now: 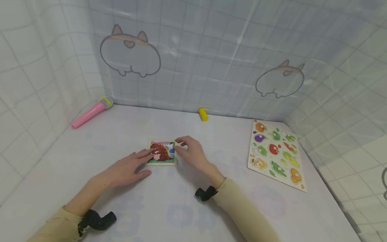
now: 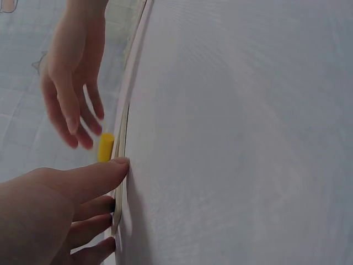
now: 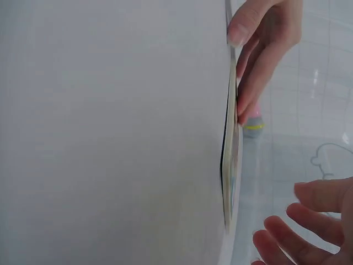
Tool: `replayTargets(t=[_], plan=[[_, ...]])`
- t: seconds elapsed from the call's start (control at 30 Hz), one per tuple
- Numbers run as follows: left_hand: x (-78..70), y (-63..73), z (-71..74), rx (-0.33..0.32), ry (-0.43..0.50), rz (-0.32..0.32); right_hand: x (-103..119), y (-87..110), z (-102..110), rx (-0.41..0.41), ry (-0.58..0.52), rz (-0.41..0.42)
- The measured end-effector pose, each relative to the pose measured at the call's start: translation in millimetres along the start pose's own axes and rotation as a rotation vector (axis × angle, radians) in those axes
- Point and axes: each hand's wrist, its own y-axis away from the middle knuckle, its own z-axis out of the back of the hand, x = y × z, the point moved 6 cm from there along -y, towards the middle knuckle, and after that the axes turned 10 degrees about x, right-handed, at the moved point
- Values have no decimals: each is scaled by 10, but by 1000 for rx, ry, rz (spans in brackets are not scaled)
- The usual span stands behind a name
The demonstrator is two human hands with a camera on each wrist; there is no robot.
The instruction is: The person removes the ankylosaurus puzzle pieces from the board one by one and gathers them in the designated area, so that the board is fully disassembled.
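A small jigsaw puzzle [image 1: 164, 155] with a red dinosaur picture in a pale wooden frame lies flat on the table, its thin edge showing side-on in the right wrist view. My left hand [image 1: 128, 169] comes in from the left, its extended fingers resting on the puzzle's left side and its thumb on the table by the near corner. The right hand [image 1: 193, 154] hovers at the top right corner of the frame, fingers loosely bent. In the right wrist view that right hand [image 3: 314, 223] is raised above the puzzle with nothing between its fingers.
A vegetable peg board [image 1: 273, 154] lies at the right. Against the back wall is a small yellow cylinder [image 1: 203, 114], and a pink toy microphone [image 1: 92, 112] lies at the back left. Tile-patterned sheets wall in the table [image 1: 169, 201] behind and on both sides.
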Motion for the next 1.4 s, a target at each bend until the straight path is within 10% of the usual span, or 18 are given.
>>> replayTargets(t=[0.5,0.9,1.4], plan=[[-41,18,-28,-14,1,-15,224,-591,-501,97,269,10],[-48,13,-3,-18,-19,-14,252,-584,-611,117,436,51],[-30,22,-7,-9,3,-3,220,-564,-658,102,352,35]])
